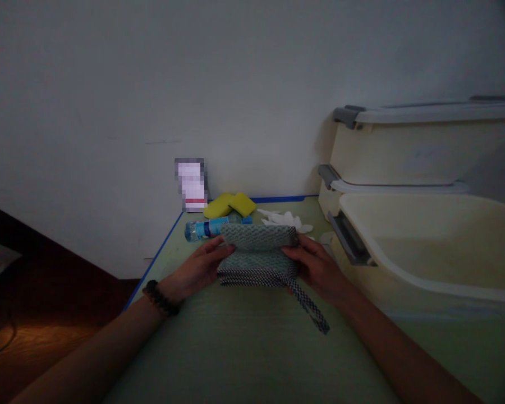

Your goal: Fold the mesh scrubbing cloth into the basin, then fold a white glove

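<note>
Between my two hands is a grey-green woven fabric pouch (256, 261) with dark-and-white patterned trim. A loose strap (307, 306) of the same pattern hangs from its right side toward me. My left hand (206, 261) grips the pouch's left edge, thumb on the near face. Its right edge is pinched in my right hand (313, 261), the thumb also lying on the front. The pouch is held above the green tabletop (244, 348), folded or opened along its middle; I cannot tell which. A dark beaded bracelet (162, 297) is on my left wrist.
Behind the pouch lie a plastic bottle (204, 229) on its side, two yellow pieces (231, 206) and a crumpled white item (286, 219). A blurred phone-like object (192, 185) leans against the wall. Pale bins (412, 151) with grey latches stand at right, one open (362, 230).
</note>
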{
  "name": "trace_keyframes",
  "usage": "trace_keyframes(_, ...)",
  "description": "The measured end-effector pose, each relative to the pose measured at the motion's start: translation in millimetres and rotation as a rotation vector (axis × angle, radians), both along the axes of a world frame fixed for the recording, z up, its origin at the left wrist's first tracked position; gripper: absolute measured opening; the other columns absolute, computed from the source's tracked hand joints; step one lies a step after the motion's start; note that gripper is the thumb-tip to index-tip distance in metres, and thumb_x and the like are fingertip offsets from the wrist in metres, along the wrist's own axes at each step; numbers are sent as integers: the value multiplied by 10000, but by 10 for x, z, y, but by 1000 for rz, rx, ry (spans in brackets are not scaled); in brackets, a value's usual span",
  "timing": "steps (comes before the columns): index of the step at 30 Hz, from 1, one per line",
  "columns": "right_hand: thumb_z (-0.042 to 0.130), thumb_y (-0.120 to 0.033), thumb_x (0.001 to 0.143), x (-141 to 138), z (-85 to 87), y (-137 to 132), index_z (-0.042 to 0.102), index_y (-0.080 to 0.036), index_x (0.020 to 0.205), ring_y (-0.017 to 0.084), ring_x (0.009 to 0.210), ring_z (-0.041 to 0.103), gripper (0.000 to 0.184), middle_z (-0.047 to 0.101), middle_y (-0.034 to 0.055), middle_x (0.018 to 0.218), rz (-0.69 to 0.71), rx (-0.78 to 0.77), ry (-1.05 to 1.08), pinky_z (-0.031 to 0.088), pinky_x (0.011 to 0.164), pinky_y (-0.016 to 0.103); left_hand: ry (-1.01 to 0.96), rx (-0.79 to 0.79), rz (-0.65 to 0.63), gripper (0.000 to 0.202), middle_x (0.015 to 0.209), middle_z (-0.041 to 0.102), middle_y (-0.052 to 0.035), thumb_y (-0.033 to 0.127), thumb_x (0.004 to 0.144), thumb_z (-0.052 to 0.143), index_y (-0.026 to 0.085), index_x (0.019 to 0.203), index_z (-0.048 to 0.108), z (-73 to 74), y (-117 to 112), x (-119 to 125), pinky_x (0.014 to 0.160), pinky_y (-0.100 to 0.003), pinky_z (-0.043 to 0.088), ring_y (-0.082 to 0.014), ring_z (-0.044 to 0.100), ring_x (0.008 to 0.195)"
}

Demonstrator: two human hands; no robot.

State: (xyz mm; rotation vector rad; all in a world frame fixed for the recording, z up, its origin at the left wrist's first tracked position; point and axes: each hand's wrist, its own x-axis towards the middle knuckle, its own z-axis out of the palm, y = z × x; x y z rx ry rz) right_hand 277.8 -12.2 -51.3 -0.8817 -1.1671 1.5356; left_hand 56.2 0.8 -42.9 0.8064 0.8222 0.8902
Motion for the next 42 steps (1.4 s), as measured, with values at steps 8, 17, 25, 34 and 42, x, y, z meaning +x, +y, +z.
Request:
trace_keyframes(8,476,-223,751,11,54,-43,677,-259,753,101,535,471,205,532,-17,670,61,70,26,389,441,221,5,76,48,72,733,628,10,161,725,592,196,775,629,-9,14,-81,574,-234,463,-127,589,633)
trace_keyframes(17,562,-167,708,44,22,-5,639,-322,959,116,724,514,306,582,-21,945,45,155,-67,422,571,227,-34,156,12,344,983,619,-24,148,699,631,235,1029,592,-2,18,-54,709,-260,458,-165,584,846)
trace_keyframes(25,481,-259,767,13,45,-25,649,-262,798,109,597,486,171,552,-18,768,26,83,-58,409,512,239,14,151,20,162,742,587,21,217,711,651,202,860,590,3,13,-51,507,-199,425,-102,540,588)
trace_keyframes(34,451,-313,725,13,61,-13,651,-204,779,185,783,539,234,586,31,800,62,186,-79,449,696,336,-35,88,17,172,797,603,-15,326,748,584,182,838,564,40,22,-44,611,-258,458,-156,575,719)
trace_keyframes(42,706,-296,608,-75,81,-43,552,-229,1008,141,770,572,434,584,5,892,-132,19,-217,467,674,262,90,257,63,397,901,624,13,83,675,675,223,1014,524,-64,49,-16,727,-261,462,-130,603,794)
